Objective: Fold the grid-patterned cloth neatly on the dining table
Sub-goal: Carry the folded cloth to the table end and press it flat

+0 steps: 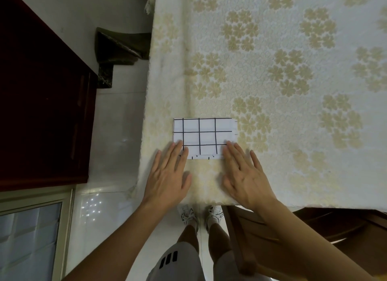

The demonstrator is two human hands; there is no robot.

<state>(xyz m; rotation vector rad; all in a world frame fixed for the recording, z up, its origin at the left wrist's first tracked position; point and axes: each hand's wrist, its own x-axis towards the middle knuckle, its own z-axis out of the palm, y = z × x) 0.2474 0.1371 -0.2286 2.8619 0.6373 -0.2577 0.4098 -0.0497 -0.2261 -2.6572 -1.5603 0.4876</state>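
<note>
The grid-patterned cloth (204, 137) is white with black lines. It lies folded into a small flat rectangle near the front left corner of the dining table (272, 71). My left hand (168, 174) lies flat with fingers spread, its fingertips resting on the cloth's near left corner. At the near right corner my right hand (244, 174) lies flat too, fingertips on the cloth. Neither hand grips anything. Lower layers of the cloth peek out along its near edge.
A cream tablecloth with pale yellow flower clusters covers the table. A wooden chair (314, 238) stands at the table's near edge on my right. A dark wooden cabinet (41, 102) stands to the left across a glossy tiled floor.
</note>
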